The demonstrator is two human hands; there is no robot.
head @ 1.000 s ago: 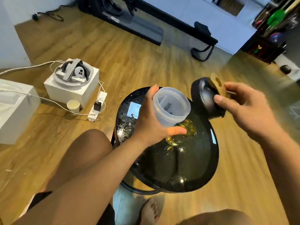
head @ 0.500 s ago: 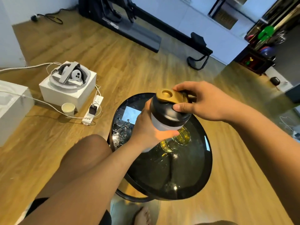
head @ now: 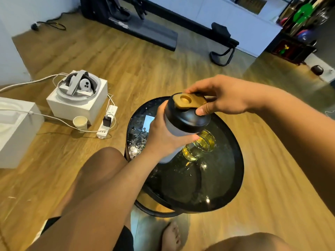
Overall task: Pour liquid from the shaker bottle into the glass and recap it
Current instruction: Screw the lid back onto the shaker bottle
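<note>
Looking down, I see my left grip [head: 161, 140] wrapped round the shaker bottle [head: 173, 128], held above the round black counter [head: 233, 171]. Its black lid [head: 188, 119] sits on top. The glass [head: 201, 144] of yellow liquid stands just beneath. My right grip [head: 226, 98] clasps the lid, thumb beside the gold flap [head: 188, 102].

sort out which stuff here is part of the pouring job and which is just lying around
In the job: shaker bottle in the left hand; black lid gripped by the right hand; glass of yellow liquid; round black table.

Lying about: paper cup; power strip; white box; treadmill.
</note>
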